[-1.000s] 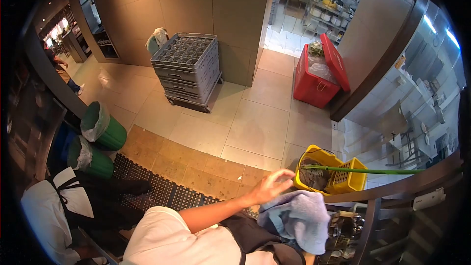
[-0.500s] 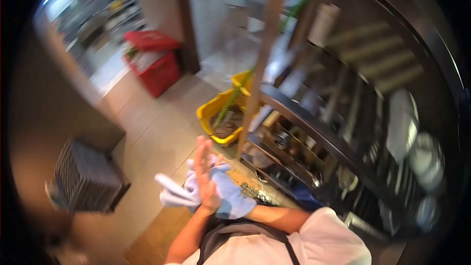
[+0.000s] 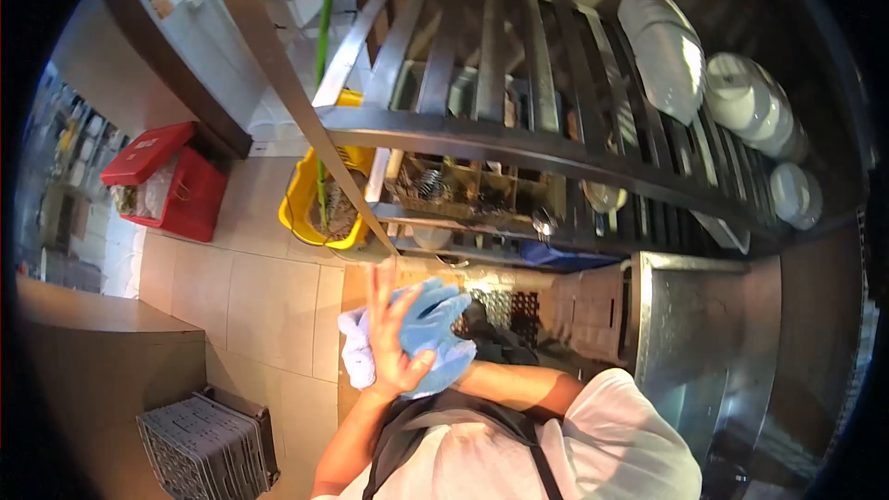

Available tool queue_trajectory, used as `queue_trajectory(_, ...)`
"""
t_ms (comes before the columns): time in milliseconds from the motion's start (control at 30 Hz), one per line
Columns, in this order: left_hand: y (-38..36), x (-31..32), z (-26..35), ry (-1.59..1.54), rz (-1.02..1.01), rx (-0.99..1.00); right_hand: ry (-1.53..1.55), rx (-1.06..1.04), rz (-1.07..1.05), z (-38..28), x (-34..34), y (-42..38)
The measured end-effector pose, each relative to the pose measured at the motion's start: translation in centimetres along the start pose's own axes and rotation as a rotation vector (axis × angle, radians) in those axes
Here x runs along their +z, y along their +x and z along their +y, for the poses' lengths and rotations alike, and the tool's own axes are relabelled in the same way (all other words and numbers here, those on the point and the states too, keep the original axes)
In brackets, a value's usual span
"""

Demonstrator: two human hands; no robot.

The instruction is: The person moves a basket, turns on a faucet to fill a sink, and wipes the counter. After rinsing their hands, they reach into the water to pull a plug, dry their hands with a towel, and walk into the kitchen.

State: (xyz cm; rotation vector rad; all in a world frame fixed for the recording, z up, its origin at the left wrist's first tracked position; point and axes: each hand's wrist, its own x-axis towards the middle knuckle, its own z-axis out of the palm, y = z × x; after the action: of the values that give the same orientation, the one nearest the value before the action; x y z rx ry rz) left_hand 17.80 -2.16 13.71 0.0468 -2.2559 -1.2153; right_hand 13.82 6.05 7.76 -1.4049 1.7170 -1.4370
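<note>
My left hand [image 3: 393, 344] is raised in front of my apron, its fingers stretched out and apart. It lies against a fluffy blue cloth or glove [image 3: 435, 333]. A lilac piece of cloth [image 3: 357, 348] shows on the far side of the left hand, partly hidden by it. My right forearm comes in from the right and ends at the blue cloth or glove, which covers my right hand, so its fingers are hidden.
Ahead stands a metal slatted rack [image 3: 482, 134] with white dishes [image 3: 662, 51]. A yellow mop bucket [image 3: 298, 208] and a red cooler box [image 3: 196, 194] stand left on the tiled floor. Stacked grey crates [image 3: 208, 444] are at lower left, a metal sink [image 3: 694, 315] at right.
The view has turned to the right, so the rack, bucket and red box lie further left. The lilac cloth hangs closer to my left hand, and the left fingers are spread wider.
</note>
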Motion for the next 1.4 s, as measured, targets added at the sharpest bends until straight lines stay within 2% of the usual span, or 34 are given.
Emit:
queue_trajectory(67,0.2,1.1,0.6,-0.049,-0.068,0.011,-0.038,0.037,0.038,0.3,-1.0,-1.2)
queue_trajectory(133,-0.4,2.2,0.5,-0.16,-0.355,0.007,-0.075,0.07,0.08,0.2,-1.4,-4.4)
queue_trajectory(233,-2.0,3.9,0.7,-0.259,-0.534,-0.007,-0.114,0.113,0.127,0.4,-0.8,-6.7)
queue_trajectory(367,-4.5,4.5,2.1,-0.235,-0.714,-0.012,-0.204,0.091,0.175,-0.2,-0.2,-9.1)
queue_trajectory(533,-7.0,4.9,5.1,-0.221,-0.774,-0.121,-0.287,-0.023,0.153,-0.8,-1.7,-12.4)
queue_trajectory(600,-8.3,5.7,6.2,-0.465,-0.735,-0.243,-0.302,-0.073,0.139,-1.0,-2.1,-14.1)
queue_trajectory(667,-9.5,6.4,7.3,-0.52,-0.752,-0.281,-0.313,-0.105,0.145,-1.5,-2.8,-18.3)
queue_trajectory(733,-11.4,7.4,8.8,-0.854,-0.663,-0.537,-0.319,-0.107,0.167,-1.7,-2.0,-20.7)
queue_trajectory(800,-12.3,7.5,9.7,-0.803,-0.745,-0.526,-0.192,-0.009,0.131,-1.6,-2.1,-24.1)
queue_trajectory(867,-13.4,7.9,10.4,-0.78,-0.678,-0.654,-0.288,0.158,0.085,-1.6,-2.6,-25.7)
queue_trajectory(933,-14.1,7.8,11.2,-0.663,-0.616,-0.614,-0.381,0.314,0.031,-1.8,-2.9,-26.9)
queue_trajectory(967,-14.6,7.9,11.4,-0.625,-0.519,-0.63,-0.435,0.395,0.014,-1.9,-3.3,-27.3)
queue_trajectory(1000,-14.8,8.2,11.5,-0.593,-0.435,-0.639,-0.441,0.397,0.029,-4.9,-4.3,-26.1)
queue_trajectory(1067,-16.1,9.1,11.1,-0.544,-0.448,-0.576,-1.063,1.185,0.043,-13.5,-6.8,-22.6)
queue_trajectory(1100,-16.8,9.6,10.9,-0.489,-0.47,-0.551,-1.069,1.202,0.068,-12.1,-6.3,-24.0)
queue_trajectory(1167,-17.7,10.3,11.1,-0.371,-0.556,-0.488,-1.808,0.811,0.417,-5.9,-2.8,-28.1)
queue_trajectory(1200,-17.7,10.7,11.5,-0.373,-0.555,-0.475,-2.145,0.537,0.585,-4.5,-2.4,-29.3)
queue_trajectory(1233,-17.7,11.1,12.2,-0.406,-0.622,-0.482,-1.786,0.25,0.112,-9.8,-6.7,-28.9)
queue_trajectory(1267,-17.7,11.3,12.9,-0.437,-0.684,-0.492,-1.789,0.238,0.113,-10.1,-6.8,-28.8)
queue_trajectory(1333,-17.3,10.9,14.0,-0.523,-0.626,-0.492,-1.716,0.161,0.065,-10.5,-7.6,-29.0)
queue_trajectory(1400,-17.3,10.6,14.3,-0.455,-0.831,-0.508,-1.64,0.105,0.011,-10.7,-7.8,-28.5)
